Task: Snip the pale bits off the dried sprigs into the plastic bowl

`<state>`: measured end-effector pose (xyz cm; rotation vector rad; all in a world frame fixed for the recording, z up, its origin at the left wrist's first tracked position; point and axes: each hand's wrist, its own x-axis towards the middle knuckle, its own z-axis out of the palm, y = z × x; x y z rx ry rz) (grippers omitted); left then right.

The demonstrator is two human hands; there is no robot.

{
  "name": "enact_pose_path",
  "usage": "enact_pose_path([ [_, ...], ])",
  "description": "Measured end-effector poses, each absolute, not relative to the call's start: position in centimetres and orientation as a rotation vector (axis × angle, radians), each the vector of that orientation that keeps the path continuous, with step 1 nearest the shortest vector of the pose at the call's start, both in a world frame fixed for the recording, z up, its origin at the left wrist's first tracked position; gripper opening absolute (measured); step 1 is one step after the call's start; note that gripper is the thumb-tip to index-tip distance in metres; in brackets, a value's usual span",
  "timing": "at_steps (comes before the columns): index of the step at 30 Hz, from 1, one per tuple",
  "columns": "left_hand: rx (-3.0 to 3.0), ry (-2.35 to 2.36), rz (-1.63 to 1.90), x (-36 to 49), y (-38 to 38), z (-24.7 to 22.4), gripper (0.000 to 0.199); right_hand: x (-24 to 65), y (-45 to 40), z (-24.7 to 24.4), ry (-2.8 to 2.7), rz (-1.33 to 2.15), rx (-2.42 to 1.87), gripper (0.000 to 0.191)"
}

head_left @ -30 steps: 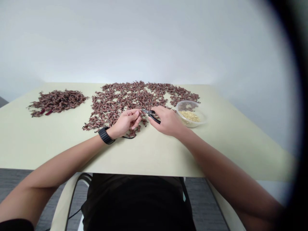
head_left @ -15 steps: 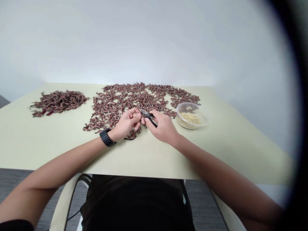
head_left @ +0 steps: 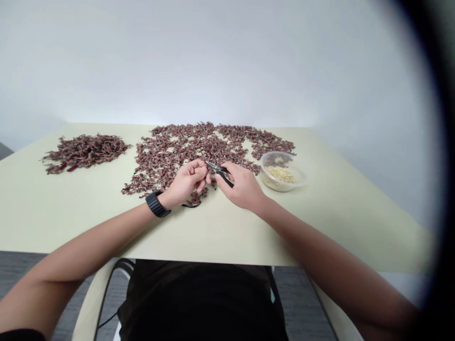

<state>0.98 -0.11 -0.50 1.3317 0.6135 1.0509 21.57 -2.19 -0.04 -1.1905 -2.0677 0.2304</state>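
Note:
My right hand (head_left: 243,185) is closed around a pair of pliers (head_left: 224,175) with black handles, their metal jaws pointing left. The jaw tips lie at the fingertips of my left hand (head_left: 189,182). Those left fingers are pinched together, and whatever they hold is too small to make out. Beneath and beyond both hands spreads a wide layer of small reddish-brown pieces (head_left: 192,142) with dark and silvery bits among them. To the right of my right hand stands a clear round plastic bowl (head_left: 300,179) with small yellowish bits (head_left: 280,174) in it.
A separate reddish-brown heap (head_left: 88,149) sits at the left of the pale yellow table (head_left: 227,237), with two dark red strips at its front. A black curved item (head_left: 191,205) lies partly under my left hand. The white wall (head_left: 199,61) borders the table's back.
Both hands stay nearly in place, with the pliers still in my right hand. My right thumb and finger have shifted slightly on the handles, away from the left fingers.

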Motion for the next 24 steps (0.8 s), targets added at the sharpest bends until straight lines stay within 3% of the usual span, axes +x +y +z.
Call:
enact_pose_path([
  [19,1.327,0.619,1.038,0.93,-0.29,-0.37,0.027,21.86,-2.19,0.41,-2.086,0.219,-1.182,0.022],
  [24,1.429,0.712,1.063,1.05,-0.51,-0.52,0.031,21.51,-2.43,0.87,-2.040,0.394,-1.194,0.025],
])
